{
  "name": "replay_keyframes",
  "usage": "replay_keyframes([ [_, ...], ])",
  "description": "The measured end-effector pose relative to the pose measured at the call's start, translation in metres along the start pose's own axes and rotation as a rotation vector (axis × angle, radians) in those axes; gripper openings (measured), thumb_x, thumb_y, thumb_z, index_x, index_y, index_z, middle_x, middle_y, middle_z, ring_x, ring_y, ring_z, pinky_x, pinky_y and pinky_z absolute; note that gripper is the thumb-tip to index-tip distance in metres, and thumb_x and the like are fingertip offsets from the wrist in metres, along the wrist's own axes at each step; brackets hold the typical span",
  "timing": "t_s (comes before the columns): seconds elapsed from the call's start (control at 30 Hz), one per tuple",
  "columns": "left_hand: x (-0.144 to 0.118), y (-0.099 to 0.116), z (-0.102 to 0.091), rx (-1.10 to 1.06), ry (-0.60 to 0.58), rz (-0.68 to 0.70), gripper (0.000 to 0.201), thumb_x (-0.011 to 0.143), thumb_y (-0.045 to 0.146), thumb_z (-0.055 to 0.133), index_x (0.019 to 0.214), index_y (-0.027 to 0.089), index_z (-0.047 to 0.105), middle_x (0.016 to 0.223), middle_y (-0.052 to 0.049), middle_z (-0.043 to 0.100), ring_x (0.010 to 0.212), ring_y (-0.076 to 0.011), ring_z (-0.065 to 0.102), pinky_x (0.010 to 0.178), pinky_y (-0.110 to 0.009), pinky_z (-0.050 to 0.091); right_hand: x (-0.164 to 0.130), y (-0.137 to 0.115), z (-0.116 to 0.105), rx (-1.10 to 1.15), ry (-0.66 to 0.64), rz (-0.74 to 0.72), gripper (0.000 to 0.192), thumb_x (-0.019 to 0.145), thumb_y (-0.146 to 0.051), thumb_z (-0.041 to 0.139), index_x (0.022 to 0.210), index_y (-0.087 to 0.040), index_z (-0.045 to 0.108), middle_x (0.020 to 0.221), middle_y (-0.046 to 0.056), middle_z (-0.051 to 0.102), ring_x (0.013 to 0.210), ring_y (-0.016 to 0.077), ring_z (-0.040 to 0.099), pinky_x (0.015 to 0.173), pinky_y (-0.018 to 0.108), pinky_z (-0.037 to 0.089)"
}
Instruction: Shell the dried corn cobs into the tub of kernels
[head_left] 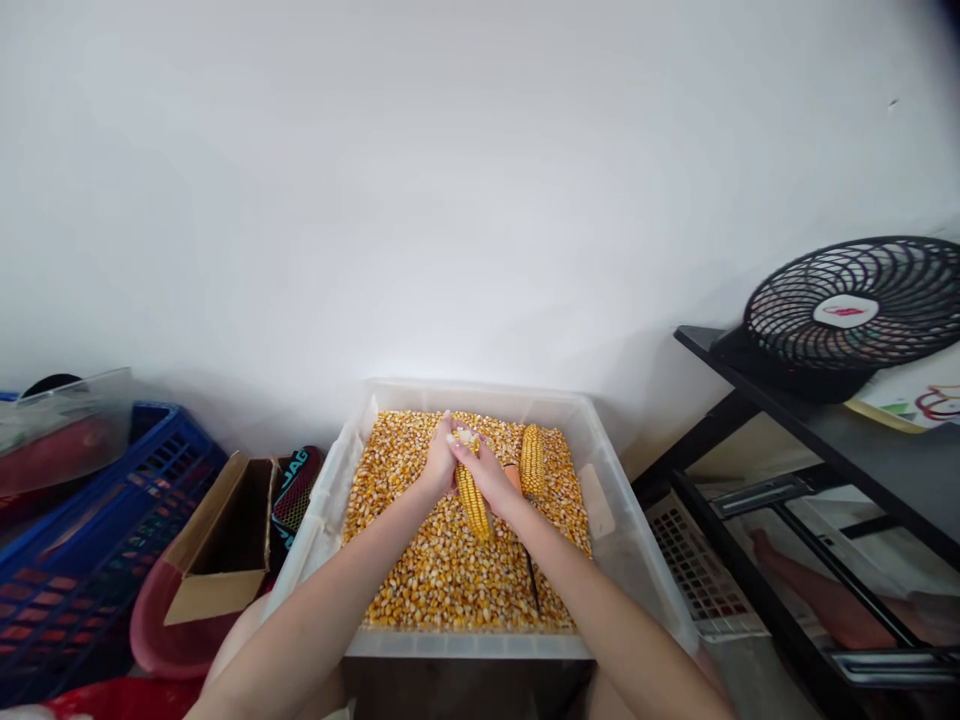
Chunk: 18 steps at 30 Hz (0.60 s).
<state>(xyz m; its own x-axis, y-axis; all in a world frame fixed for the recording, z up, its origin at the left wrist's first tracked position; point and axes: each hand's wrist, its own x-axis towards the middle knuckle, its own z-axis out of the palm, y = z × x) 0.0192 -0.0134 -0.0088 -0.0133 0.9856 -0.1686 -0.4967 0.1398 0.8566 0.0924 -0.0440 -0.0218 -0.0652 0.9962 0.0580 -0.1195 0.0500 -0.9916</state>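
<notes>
Both hands meet over a clear plastic bin filled with loose yellow corn kernels. My left hand and my right hand grip one yellow corn cob, held tilted, its upper end bare and pale between my fingers. A second whole corn cob lies on the kernels just right of my hands, by something orange that my right hand partly hides. A thin dark tool lies on the kernels under my right forearm.
A cardboard box and a blue plastic crate stand left of the bin, with a pink basin below. A black fan sits on a black shelf at right. A white wall rises behind.
</notes>
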Motion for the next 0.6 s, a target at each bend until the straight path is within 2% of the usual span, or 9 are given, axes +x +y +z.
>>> replay_keyframes([
  [0.1,0.0009,0.0004,-0.0006,0.039,-0.04,-0.002,0.039,0.075,0.051,0.041,0.058,0.018,0.054,0.053,-0.004,0.057,0.058,-0.0182,0.057,0.061,-0.028,0.043,-0.002,-0.0016,0.0012,-0.005,-0.033,-0.004,0.041,0.078,-0.051,0.05,0.107,-0.023,0.059,0.085,0.003,0.067,0.088,0.022,0.061,0.076,0.035,0.049],
  [0.2,0.0021,-0.0011,-0.0014,0.07,-0.047,-0.028,0.041,0.076,0.05,0.038,0.056,0.018,0.054,0.054,-0.005,0.058,0.058,-0.0189,0.057,0.06,-0.028,0.044,-0.0028,-0.0001,0.0004,-0.007,-0.026,0.007,0.041,0.079,-0.051,0.047,0.108,-0.023,0.059,0.084,0.003,0.067,0.087,0.022,0.061,0.074,0.034,0.049],
  [0.43,0.0005,-0.0002,-0.0005,0.081,0.054,-0.068,0.035,0.074,0.048,0.042,0.058,0.018,0.052,0.047,0.0,0.052,0.047,-0.0164,0.052,0.053,-0.028,0.042,0.0018,-0.0002,-0.003,0.034,0.015,0.004,0.044,0.081,-0.054,0.041,0.107,-0.023,0.059,0.094,0.003,0.066,0.1,0.0213,0.056,0.086,0.036,0.044],
  [0.5,-0.0007,0.0017,0.0002,0.087,0.068,-0.069,0.034,0.074,0.047,0.043,0.059,0.018,0.052,0.045,0.001,0.05,0.044,-0.0156,0.05,0.051,-0.027,0.042,0.003,-0.0033,-0.004,0.067,0.014,0.048,0.045,0.082,-0.055,0.039,0.107,-0.023,0.059,0.095,0.003,0.066,0.1,0.021,0.056,0.085,0.036,0.045],
  [0.6,-0.0014,0.0055,0.0011,0.054,0.043,-0.102,0.034,0.075,0.046,0.04,0.06,0.018,0.052,0.047,-0.001,0.053,0.047,-0.0166,0.053,0.053,-0.028,0.043,0.0028,-0.0075,-0.0033,0.154,-0.059,0.128,0.044,0.081,-0.055,0.042,0.109,-0.024,0.056,0.09,0.002,0.066,0.087,0.0202,0.061,0.076,0.035,0.049],
])
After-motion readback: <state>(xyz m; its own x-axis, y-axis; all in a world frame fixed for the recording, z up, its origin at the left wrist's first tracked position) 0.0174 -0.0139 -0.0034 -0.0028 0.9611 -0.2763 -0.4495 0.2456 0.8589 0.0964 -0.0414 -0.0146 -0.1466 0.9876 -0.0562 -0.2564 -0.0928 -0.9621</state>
